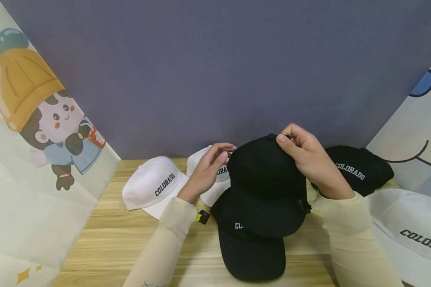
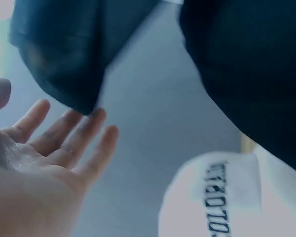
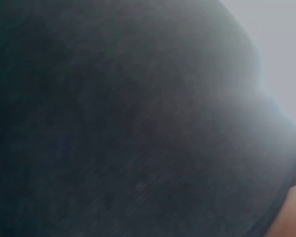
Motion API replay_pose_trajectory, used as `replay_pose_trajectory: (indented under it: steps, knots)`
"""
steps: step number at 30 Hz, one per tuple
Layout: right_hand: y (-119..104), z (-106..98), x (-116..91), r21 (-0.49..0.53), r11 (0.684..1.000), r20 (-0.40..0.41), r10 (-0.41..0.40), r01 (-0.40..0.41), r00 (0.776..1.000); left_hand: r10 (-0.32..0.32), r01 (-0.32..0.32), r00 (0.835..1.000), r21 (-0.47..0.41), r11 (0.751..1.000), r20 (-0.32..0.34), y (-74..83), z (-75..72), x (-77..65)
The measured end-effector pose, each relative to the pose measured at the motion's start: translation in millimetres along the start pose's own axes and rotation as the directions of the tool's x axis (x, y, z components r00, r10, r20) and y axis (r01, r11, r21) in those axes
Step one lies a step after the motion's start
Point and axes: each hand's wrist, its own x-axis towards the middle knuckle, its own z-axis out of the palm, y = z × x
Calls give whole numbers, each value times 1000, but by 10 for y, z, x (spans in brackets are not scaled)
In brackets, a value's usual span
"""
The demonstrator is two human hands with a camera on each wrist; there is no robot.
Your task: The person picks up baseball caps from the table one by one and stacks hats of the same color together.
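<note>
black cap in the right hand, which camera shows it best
The head view: it shows the black cap nearly whole. Right wrist view: only blurred dark fabric; left wrist view: dark parts cut off at the edges.

Passage over table (image 1: pixel 104 247) front-left, black caps (image 1: pixel 265 179) blocking centre

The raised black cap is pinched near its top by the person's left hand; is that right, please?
Not quite: the head view shows the right hand pinching the raised black cap near its top, not the left hand.
</note>
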Motion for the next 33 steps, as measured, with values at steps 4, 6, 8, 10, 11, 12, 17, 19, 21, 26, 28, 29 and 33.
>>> replay_pose_trajectory:
  steps: [4,6,8,10,11,12,17,19,21,26,28,29,33]
  knots:
    - [-26,104,-18,-34,997,1,62,-62,998,51,-50,998,-31,998,27,187,19,-11]
    - [-29,142,-25,-28,997,3,72,-72,997,46,-45,998,-27,999,52,234,26,-24]
    - [-27,171,-33,-20,997,12,72,-72,997,31,-28,996,-37,999,83,254,31,-36]
    - [-20,193,-39,-7,997,21,71,-70,997,16,-12,994,-44,999,108,264,35,-48]
    - [-17,201,-43,-3,997,26,71,-71,997,7,-2,993,-46,999,118,265,35,-54]
    - [-14,208,-48,0,997,30,75,-75,997,-2,9,992,-53,999,129,265,37,-61]
    - [-2,228,-74,-10,995,37,105,-104,994,-39,60,975,-94,994,217,270,47,-91]
    - [3,234,-85,-18,993,40,120,-119,992,-56,83,968,-103,991,246,271,51,-107]
    - [11,240,-98,-32,991,45,132,-131,990,-77,102,964,-85,991,255,280,58,-120]
    - [61,239,-144,-115,982,70,155,-147,985,-128,134,966,-13,991,225,185,62,-136]
    - [83,230,-169,-171,974,78,163,-148,983,-123,121,970,20,992,212,95,52,-134]
    - [91,226,-182,-197,970,82,163,-144,983,-119,114,971,36,993,208,53,45,-131]
    - [97,213,-230,-302,943,88,171,-138,981,-95,82,969,64,995,228,-38,29,-131]
